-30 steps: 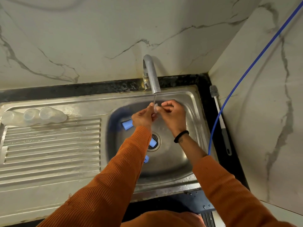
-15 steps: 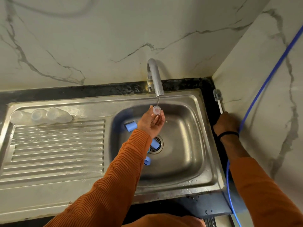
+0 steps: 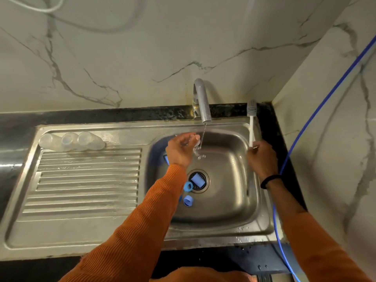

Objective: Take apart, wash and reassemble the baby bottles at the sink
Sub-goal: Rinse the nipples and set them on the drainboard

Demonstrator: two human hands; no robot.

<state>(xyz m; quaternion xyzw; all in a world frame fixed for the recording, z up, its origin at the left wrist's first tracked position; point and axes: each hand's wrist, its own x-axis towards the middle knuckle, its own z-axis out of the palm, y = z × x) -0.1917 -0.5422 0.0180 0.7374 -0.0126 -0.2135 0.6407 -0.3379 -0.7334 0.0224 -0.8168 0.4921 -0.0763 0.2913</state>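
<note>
Under the tap (image 3: 201,100), left hand (image 3: 180,150); right hand (image 3: 262,157) gripping brush (image 3: 251,123).

Dim, warm, greenish light falls from above, and the steel sink (image 3: 87,224) gives back soft glare along its drainboard ridges while the basin's left wall sits in blue-tinted shadow. Wide-angle bending curves the counter edge (image 3: 122,116) and marble wall (image 3: 142,47); fine detail is soft, with slight smearing at the water stream (image 3: 203,137).
</note>
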